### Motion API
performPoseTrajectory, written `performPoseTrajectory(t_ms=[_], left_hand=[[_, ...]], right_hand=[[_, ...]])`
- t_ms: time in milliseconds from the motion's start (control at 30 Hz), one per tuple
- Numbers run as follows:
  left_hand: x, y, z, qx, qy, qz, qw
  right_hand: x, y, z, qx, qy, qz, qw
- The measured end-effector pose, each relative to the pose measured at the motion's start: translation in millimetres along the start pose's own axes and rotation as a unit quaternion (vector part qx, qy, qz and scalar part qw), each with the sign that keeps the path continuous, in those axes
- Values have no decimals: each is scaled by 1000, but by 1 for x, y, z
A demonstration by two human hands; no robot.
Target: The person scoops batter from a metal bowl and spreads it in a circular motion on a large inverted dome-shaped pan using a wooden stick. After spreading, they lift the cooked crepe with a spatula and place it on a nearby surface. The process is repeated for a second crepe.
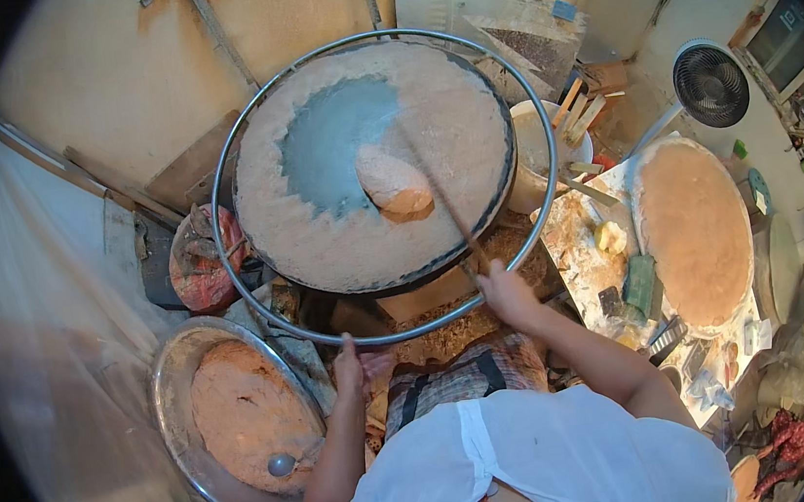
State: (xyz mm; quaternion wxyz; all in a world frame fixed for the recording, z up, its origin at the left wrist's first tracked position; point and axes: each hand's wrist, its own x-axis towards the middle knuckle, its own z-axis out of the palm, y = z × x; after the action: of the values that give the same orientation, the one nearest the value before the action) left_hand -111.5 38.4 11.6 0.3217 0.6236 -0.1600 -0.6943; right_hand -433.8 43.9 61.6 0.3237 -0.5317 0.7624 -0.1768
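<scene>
A large round griddle (498, 187) stands before me, most of its top covered by a pale, grainy layer of batter (323, 245). Toward the upper left of that layer lies a bare, bluish-grey patch. An oval lump of dough (392, 178) rests beside the patch. My right hand (506, 291), at the griddle's near right, is closed round a long thin wooden stick (452, 211) that reaches over the batter past the lump. My left hand (357, 365) is by the near side of the metal ring (396, 337) round the griddle, fingers apart, thumb at the ring; firm contact is unclear.
A metal basin (170, 422) of brownish dough with a ladle (282, 463) stands at my left. To the right, a cluttered table (575, 262) bears a stack of round flatbreads (694, 230). Behind it are a white bucket (532, 139) and a black fan (710, 83).
</scene>
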Motion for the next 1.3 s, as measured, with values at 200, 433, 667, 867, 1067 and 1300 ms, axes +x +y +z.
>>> performPoseTrajectory(t_ms=[200,433,667,867,1067,1300], left_hand=[[21,-18,6,-121,30,16,992],[-16,-26,66,110,-215,-174,955],[9,-4,-2,33,68,-37,996],[18,-25,15,4,37,-36,999],[-13,-19,69,113,-222,-199,948],[1,-2,7,79,-75,-108,988]], right_hand=[[21,-23,-29,-57,-19,-152,986],[1,-29,15,-1,-62,-68,996],[14,1,0,42,-27,-6,999],[30,-21,-25,41,-87,-76,993],[2,-27,28,28,-33,-93,995],[9,0,-11,63,-28,51,996]])
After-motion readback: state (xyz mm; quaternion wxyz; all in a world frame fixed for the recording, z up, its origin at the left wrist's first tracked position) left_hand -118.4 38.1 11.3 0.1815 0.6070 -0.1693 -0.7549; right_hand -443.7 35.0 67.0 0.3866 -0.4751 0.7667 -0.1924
